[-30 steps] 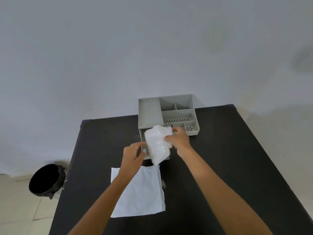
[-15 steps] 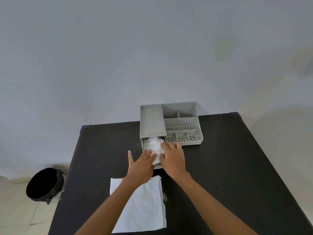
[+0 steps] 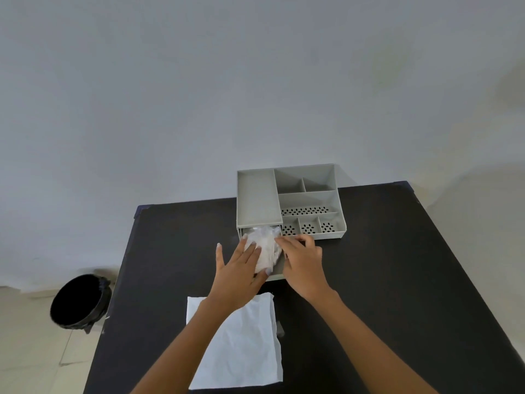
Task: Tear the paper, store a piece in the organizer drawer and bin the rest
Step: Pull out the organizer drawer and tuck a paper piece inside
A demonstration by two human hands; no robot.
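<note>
Inside open drawer (image 3: 277, 273): crumpled paper (image 3: 262, 248).

We are seeing a crumpled white wad (image 3: 264, 247) lying in the pulled-out drawer (image 3: 277, 273) of the grey organizer (image 3: 257, 200) at the tabletop's far edge. A flat white sheet (image 3: 244, 348) is lying by the near edge. A black bin (image 3: 78, 301) is standing on the floor off the left edge.
</note>
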